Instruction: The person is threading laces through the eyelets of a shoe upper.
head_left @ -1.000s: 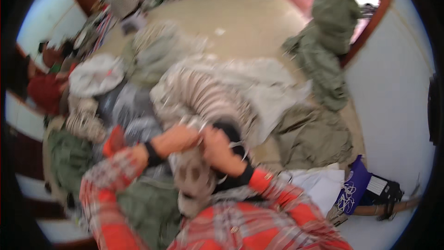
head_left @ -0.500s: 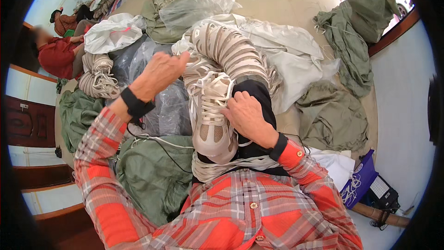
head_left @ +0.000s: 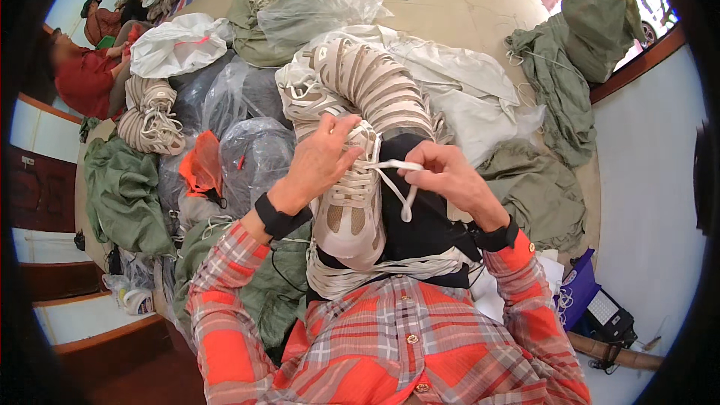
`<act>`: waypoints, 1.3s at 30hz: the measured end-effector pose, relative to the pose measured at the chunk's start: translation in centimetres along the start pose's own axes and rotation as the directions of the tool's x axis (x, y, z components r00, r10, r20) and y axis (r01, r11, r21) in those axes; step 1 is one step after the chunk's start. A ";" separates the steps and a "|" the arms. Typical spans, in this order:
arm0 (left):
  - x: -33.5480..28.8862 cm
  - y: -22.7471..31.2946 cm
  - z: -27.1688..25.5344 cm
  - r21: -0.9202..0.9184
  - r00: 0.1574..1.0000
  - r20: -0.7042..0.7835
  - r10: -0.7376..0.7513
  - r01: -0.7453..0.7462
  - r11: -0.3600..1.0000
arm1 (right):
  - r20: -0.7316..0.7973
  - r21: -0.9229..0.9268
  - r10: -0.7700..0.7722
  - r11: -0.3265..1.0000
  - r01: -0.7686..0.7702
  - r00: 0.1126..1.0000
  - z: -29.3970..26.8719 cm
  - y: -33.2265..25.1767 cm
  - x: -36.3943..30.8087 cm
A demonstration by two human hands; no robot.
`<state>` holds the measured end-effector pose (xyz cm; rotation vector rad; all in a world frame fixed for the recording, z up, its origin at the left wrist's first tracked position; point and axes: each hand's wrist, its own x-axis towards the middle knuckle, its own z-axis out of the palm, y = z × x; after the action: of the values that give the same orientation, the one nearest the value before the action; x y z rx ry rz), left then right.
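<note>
A beige and white sneaker [head_left: 349, 217] lies on my lap, toe toward me, with white laces crossed over its tongue. My left hand [head_left: 322, 156] lies against the upper end of its lacing, thumb and fingers apart. To the right of the sneaker, my right hand [head_left: 450, 180] is closed in a pinch on a white shoelace [head_left: 390, 167]. The lace runs from the eyelets to those fingertips, and a loop hangs below them. A long curved row of nested matching sneakers [head_left: 375, 86] stretches beyond my knees. A bundle of loose white laces [head_left: 390, 271] lies across my waist.
Clear plastic bags [head_left: 259, 150], an orange piece [head_left: 201, 165] and green sacks [head_left: 124, 199] lie at left. White sheeting [head_left: 457, 79] and more green sacks [head_left: 536, 195] are at right. Two people sit at far left, one in a red top [head_left: 86, 82], near more stacked sneakers [head_left: 150, 116].
My left hand has come down and right onto the sneaker. My right hand has moved right, away from the lacing, drawing a shoelace out. The orange piece at left now shows.
</note>
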<state>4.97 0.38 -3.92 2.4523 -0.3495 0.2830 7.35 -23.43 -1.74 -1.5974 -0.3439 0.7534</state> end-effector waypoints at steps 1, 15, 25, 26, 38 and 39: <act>0.3 -0.3 0.3 0.097 0.996 0.041 0.075 -0.078 0.992 | 0.044 0.202 -0.027 0.979 0.018 0.999 -0.1 0.2 -0.2; 2.5 0.0 0.1 0.237 0.814 0.398 0.423 -0.537 0.810 | 0.245 -0.193 -0.466 0.836 0.514 0.850 -2.8 -2.2 -6.0; 3.7 -13.2 -17.8 0.910 0.970 -0.094 0.224 -0.008 0.415 | 0.105 0.053 0.043 0.997 -0.049 0.994 1.8 2.5 1.3; 2.9 -14.6 -20.7 0.923 0.961 -0.150 0.232 0.052 0.382 | 0.064 0.057 -0.002 0.998 -0.002 0.998 2.2 3.0 2.9; -6.5 -21.9 -15.5 0.902 0.921 -0.341 -0.187 0.377 0.209 | -0.082 0.018 -0.062 0.998 0.064 0.995 2.7 4.1 5.1; -5.8 -21.4 -13.5 0.902 0.931 -0.345 -0.120 0.364 0.230 | -0.093 0.008 -0.060 0.998 0.061 0.994 2.4 4.1 5.2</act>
<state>4.74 26.16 -7.21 3.5844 0.5367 0.8084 8.83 -19.08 -7.12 -1.5988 -0.3181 0.6315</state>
